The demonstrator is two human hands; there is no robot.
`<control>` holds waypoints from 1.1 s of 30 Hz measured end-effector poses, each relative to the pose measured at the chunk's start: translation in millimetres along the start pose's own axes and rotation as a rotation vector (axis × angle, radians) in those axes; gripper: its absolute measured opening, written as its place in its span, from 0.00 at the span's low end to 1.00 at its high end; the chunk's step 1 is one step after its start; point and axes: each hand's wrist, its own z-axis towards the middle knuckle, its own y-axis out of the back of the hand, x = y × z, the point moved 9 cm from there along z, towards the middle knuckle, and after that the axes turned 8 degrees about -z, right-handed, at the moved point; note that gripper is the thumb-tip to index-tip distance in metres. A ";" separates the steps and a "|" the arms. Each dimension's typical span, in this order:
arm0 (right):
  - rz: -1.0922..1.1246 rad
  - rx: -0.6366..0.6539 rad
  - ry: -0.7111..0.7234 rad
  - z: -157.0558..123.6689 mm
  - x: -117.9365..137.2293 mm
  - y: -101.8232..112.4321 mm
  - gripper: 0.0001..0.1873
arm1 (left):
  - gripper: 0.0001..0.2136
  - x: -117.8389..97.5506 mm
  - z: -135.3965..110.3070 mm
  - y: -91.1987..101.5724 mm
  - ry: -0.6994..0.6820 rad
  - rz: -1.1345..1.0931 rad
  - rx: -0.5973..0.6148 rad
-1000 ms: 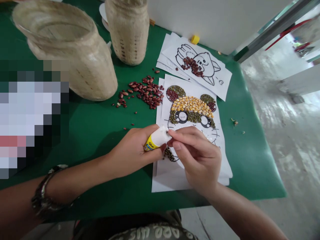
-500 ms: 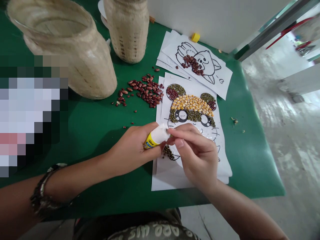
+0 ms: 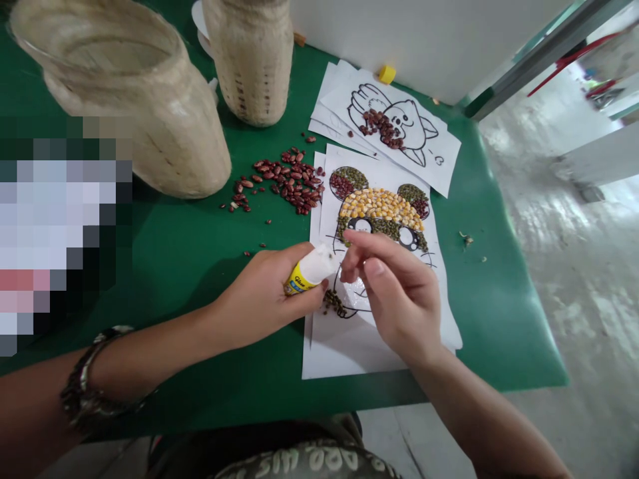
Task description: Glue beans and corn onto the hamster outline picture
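Observation:
My left hand [image 3: 272, 283] is wrapped round a glue stick [image 3: 310, 271] with a yellow label; its white end points up and right, with a small dark speck on it. Just right of that end hovers my right hand [image 3: 399, 286], index finger stretched out and thumb apart, holding nothing visible. Beneath both lies a paper with an animal drawing [image 3: 329, 346]. Yellow corn kernels [image 3: 382, 207] cover its forehead, green mung beans [image 3: 384, 229] lie around the eyes, and the ears hold green and red beans. Shiny glue shows on the lower face, partly hidden by my right hand.
Loose red beans [image 3: 294, 179] lie left of the paper. Behind it is a second drawing [image 3: 414, 133] with red beans on it, near a yellow cap [image 3: 387, 74]. Two twine-wrapped jars [image 3: 184, 133] stand at the back left. The green table [image 3: 509, 299] ends at the right.
My right hand has drawn away from the glue stick's tip, moving slightly right, and its index finger has lifted and straightened. My left hand still holds the glue stick in nearly the same place.

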 end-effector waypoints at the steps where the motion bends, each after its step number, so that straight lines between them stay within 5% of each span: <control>1: -0.006 0.012 -0.005 1.6 -2.5 3.6 0.14 | 0.05 -0.3 -0.2 0.3 0.001 -0.001 0.000; 6: -0.271 -0.026 0.052 0.5 -11.8 40.2 0.22 | 0.06 -2.9 0.8 -0.1 -0.026 -0.014 0.001; 9: -0.563 0.071 0.003 -10.6 -28.6 46.5 0.24 | 0.07 -2.8 1.7 -1.3 -0.032 -0.023 -0.002; 18: -0.867 0.239 0.094 -24.3 -35.4 29.2 0.28 | 0.08 0.5 0.2 -0.4 -0.002 -0.029 -0.038; 26: -1.029 0.406 0.063 -24.5 -35.3 7.7 0.36 | 0.07 -8.4 1.3 1.9 -0.155 0.004 -0.062; 33: -1.183 0.381 0.102 -20.4 -38.2 -2.4 0.36 | 0.07 -5.5 2.1 6.5 -0.126 -0.022 -0.095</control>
